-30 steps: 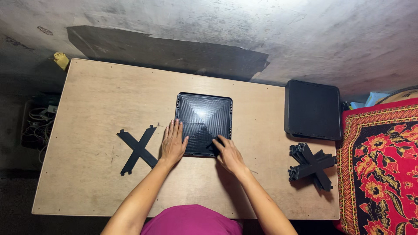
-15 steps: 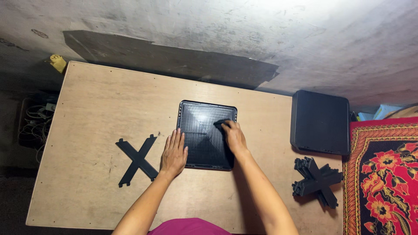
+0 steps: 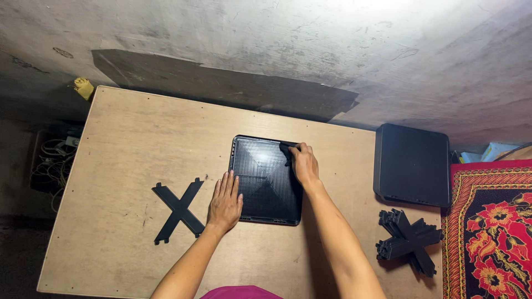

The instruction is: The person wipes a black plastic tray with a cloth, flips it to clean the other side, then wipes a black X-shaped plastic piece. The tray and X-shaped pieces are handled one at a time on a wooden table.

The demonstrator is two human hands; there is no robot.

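A black square plastic panel (image 3: 260, 177) lies flat in the middle of a wooden table (image 3: 138, 133). My left hand (image 3: 225, 201) rests flat with fingers spread on the table, touching the panel's left edge near its front corner. My right hand (image 3: 303, 162) sits at the panel's far right corner, fingers closed on a small dark cloth (image 3: 286, 150) pressed against the panel. A single flat black X-shaped piece (image 3: 179, 210) lies to the left of my left hand.
A black box-like stack (image 3: 413, 164) stands at the table's right end. In front of it is a pile of several black X-shaped pieces (image 3: 407, 240). A red patterned carpet (image 3: 490, 232) lies to the right. A grey wall runs behind the table.
My right hand has slid from the panel's front right edge up to its far right corner. My left hand stays at the panel's left edge.
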